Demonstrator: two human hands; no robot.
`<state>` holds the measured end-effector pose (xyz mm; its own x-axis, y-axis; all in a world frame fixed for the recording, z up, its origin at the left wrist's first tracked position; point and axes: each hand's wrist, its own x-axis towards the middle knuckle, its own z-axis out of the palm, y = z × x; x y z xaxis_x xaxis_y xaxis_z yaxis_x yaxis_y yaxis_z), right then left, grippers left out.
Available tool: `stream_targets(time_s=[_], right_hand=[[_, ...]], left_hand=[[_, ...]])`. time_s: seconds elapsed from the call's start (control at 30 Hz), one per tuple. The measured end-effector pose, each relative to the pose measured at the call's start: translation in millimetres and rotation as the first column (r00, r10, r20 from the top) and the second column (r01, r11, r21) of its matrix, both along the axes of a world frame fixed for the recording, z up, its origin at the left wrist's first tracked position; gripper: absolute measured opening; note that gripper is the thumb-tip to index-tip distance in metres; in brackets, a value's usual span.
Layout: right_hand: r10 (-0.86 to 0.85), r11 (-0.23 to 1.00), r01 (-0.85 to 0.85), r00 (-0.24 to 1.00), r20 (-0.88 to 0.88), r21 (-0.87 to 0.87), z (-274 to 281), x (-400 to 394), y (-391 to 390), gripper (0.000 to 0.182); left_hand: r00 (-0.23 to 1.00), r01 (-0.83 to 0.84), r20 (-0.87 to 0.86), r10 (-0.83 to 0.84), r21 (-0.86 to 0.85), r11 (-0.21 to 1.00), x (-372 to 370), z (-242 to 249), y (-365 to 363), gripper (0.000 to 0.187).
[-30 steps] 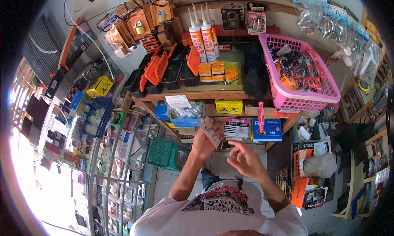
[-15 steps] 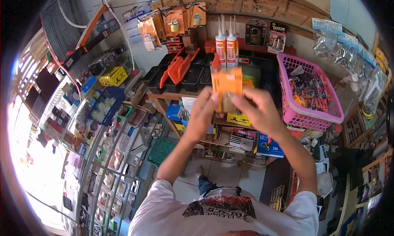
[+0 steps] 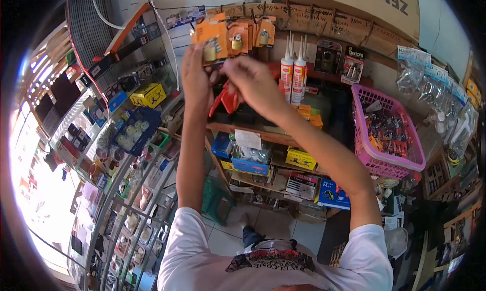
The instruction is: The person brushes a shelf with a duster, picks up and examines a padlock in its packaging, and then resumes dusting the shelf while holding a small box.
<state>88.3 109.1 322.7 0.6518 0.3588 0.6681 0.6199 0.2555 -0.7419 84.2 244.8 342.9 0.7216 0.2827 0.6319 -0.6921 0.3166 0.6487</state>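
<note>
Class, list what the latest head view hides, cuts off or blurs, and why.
Padlock pack, head view: small print too blurred to read.
Right hand, head view: blur obscures whether it touches the pack.
Orange boxes, head view: partly hidden by right forearm.
Cardboard box, head view: cut off by top edge.

the held padlock card (image 3: pixel 212 33) is bright orange, its padlock (image 3: pixel 210 53) kinda brassy gold. the basket (image 3: pixel 360 134) is full-on pink with lattice sides (image 3: pixel 382 167), from where i'm standing. sealant tubes (image 3: pixel 286 64) are white with red labels (image 3: pixel 286 82), the stool (image 3: pixel 216 202) is dark green, and that white shirt (image 3: pixel 202 273) has a black and red print (image 3: pixel 273 260).
</note>
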Motion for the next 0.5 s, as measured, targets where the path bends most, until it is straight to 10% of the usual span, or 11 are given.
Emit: stream_targets(time_s=[0.5], right_hand=[[-0.098, 0.97, 0.101, 0.995, -0.023, 0.221, 9.9, 17.9, 14.0, 0.035]], left_hand=[[0.994, 0.11, -0.024, -0.107, 0.147, 0.983, 20.8, 17.0, -10.6, 0.017]])
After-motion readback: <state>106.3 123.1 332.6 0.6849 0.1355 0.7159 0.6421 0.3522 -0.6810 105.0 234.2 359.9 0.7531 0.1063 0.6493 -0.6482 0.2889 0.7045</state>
